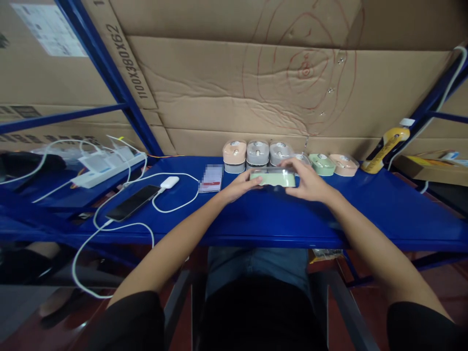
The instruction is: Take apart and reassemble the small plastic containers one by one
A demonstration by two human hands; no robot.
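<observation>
Between my two hands, a green box with a clear lid is held a little above the blue table. My left hand grips its left end, thumb along the front. At the opposite end, my right hand has its fingers over the top and right side. Behind it stand similar lidded boxes in a row: a pink one and a grey one, another grey one, a green one and a pink one. One box is partly hidden by my right hand.
A phone with a lit screen lies left of the boxes. Further left are a dark phone, a white earbud case, looping white cables and a power strip. A yellow bottle leans at the right against the cardboard wall.
</observation>
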